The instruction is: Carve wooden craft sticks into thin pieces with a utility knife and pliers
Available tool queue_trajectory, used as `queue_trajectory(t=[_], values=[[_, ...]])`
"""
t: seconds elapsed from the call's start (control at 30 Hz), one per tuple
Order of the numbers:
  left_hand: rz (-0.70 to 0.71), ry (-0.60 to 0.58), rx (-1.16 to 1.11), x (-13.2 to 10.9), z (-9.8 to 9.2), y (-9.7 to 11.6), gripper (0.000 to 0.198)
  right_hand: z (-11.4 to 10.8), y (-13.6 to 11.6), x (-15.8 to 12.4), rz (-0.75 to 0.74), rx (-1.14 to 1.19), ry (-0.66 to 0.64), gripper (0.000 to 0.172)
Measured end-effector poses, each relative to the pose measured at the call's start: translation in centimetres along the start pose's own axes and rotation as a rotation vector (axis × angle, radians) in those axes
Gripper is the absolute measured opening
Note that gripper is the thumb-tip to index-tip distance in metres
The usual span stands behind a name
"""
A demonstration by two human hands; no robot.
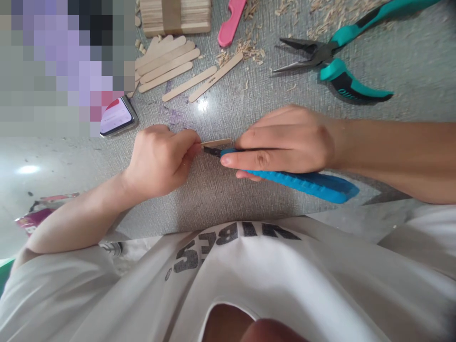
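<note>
My left hand (162, 159) is closed, pinching one end of a wooden craft stick (219, 142) between thumb and fingers. The stick's other end points toward my right hand (285, 142), which is wrapped round a blue utility knife (302, 183). My index finger lies along the knife's front, and its dark blade is against or very near the stick's lower edge; I cannot tell whether it cuts in. Part of the stick is hidden inside my left fingers. Both hands are just above the grey textured table (213, 199).
Several loose craft sticks (167, 64) lie beyond my hands, near a banded bundle of sticks (195, 16). Wood shavings (245, 50) surround a pink tool (231, 23). Spread-open teal long-nose pliers (326, 52) lie at the upper right. A phone (117, 116) sits at the left.
</note>
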State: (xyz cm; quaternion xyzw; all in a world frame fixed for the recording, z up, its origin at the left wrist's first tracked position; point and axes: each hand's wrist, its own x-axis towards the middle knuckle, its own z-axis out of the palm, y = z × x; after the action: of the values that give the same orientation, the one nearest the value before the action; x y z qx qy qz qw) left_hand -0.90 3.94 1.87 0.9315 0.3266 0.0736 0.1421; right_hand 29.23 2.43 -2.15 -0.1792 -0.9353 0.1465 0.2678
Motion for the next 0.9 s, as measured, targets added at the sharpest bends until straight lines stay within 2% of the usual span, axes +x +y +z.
queue_trajectory(t=[0.13,0.23,0.27,0.43,0.67,0.73,0.8,0.9], values=[[0.012,-0.011,0.014,0.0,-0.2,0.2,0.030,-0.9,-0.2,0.3,-0.061,-0.072,-0.051,0.031],[0.008,-0.019,-0.001,0.0,-0.1,0.0,0.031,-0.3,0.0,-0.3,-0.089,-0.057,0.061,0.031],[0.006,-0.021,-0.014,0.1,-0.1,-0.1,0.031,0.0,0.1,-0.5,-0.073,-0.034,0.057,0.031],[-0.016,-0.017,-0.062,0.0,0.0,-0.3,0.028,0.3,0.1,-1.0,0.029,0.052,-0.079,0.031],[-0.021,-0.022,-0.107,0.0,0.0,0.1,0.028,-1.7,-0.2,-0.2,-0.046,0.032,-0.102,0.023],[-0.009,-0.010,-0.131,0.0,0.0,0.2,0.028,-2.1,-1.0,-0.4,0.035,0.078,-0.086,0.027],[-0.001,0.004,-0.136,0.1,0.0,0.2,0.027,-2.5,-2.1,-0.9,0.186,0.112,-0.029,0.034],[-0.054,-0.006,-0.095,0.1,0.0,0.1,0.028,-3.4,-3.9,-1.6,0.249,0.146,0.029,0.034]])
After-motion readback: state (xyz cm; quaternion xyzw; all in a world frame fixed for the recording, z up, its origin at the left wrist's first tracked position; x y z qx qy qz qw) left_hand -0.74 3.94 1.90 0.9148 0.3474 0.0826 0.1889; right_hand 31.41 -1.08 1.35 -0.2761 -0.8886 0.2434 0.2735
